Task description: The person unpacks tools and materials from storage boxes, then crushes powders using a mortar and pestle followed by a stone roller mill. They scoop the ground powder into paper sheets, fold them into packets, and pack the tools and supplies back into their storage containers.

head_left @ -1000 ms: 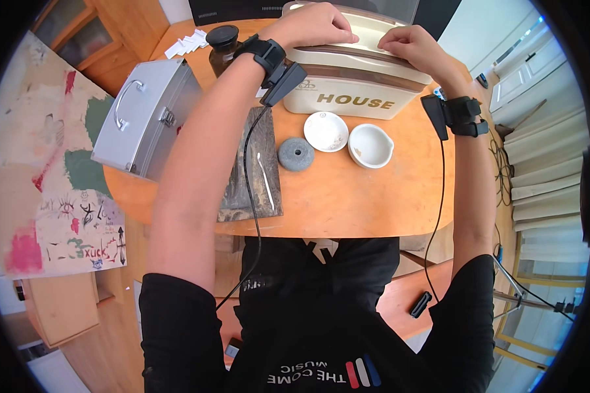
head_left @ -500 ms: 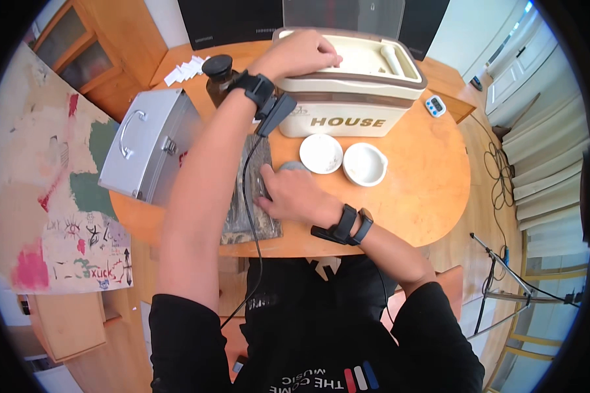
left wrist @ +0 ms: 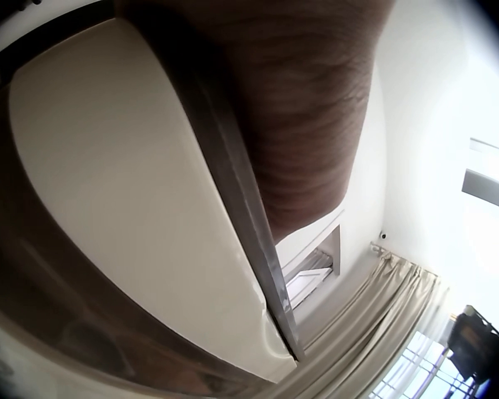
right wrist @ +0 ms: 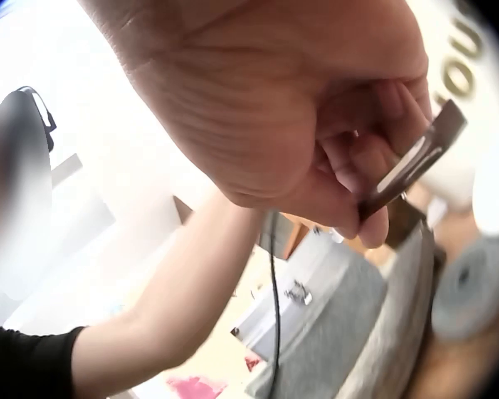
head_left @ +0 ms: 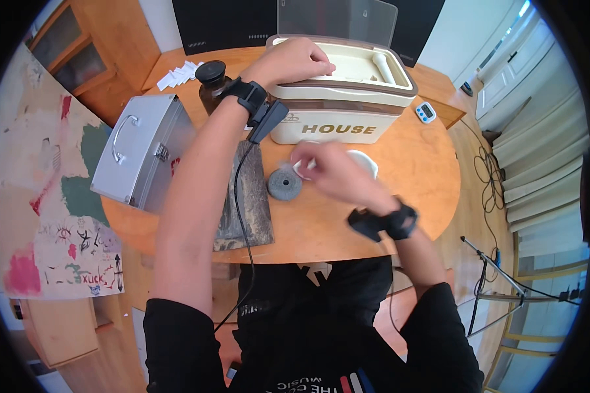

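My left hand (head_left: 298, 59) rests over the near rim of a cream storage box (head_left: 288, 134) lettered HOUSE. Its fingers bend loosely into the top tray; the left wrist view hides them behind the palm. In front of the box my right hand (head_left: 337, 173), blurred in the head view, pinches a slim shiny spatula (right wrist: 416, 162) between thumb and fingertips. Below that hand a white dish (head_left: 301, 170) is mostly covered, and a white mortar (head_left: 367, 161) is partly covered. A round grey stone disc (head_left: 277, 191) with a centre hole sits beside the dark slab (head_left: 259, 213).
A white pestle (head_left: 382, 71) lies in the box's tray, whose clear lid (head_left: 337, 23) stands raised. On the left are a silver case (head_left: 134, 147) and a brown bottle (head_left: 210, 95). A timer (head_left: 425, 112) lies to the right. A cable (head_left: 238, 180) hangs across the slab.
My right hand went from the box down to the slab, took the spatula off it and moved up over the dish. The left hand stayed at the box rim.
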Tool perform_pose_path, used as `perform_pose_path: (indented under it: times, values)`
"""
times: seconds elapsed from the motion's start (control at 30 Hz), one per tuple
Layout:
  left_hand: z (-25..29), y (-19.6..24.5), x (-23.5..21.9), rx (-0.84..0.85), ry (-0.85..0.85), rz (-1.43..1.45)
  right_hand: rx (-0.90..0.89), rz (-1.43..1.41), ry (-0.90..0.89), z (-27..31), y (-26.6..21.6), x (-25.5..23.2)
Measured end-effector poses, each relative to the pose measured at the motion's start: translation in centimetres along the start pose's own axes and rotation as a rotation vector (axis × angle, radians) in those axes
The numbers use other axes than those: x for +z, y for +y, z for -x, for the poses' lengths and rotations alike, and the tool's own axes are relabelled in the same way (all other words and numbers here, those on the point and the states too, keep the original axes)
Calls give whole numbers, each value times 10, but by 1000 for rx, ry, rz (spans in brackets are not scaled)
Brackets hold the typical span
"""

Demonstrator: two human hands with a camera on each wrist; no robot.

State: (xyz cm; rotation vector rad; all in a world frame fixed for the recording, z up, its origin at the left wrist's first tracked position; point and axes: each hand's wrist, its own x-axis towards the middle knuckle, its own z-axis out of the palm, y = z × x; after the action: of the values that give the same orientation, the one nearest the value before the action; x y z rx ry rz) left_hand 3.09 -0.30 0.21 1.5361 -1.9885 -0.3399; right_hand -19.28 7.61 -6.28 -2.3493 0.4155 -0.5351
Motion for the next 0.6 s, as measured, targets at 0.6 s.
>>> perform_pose_path:
  times: [0.6]
  values:
    - [2, 7, 0, -1, 39, 45, 36, 537, -78, -102, 38, -150]
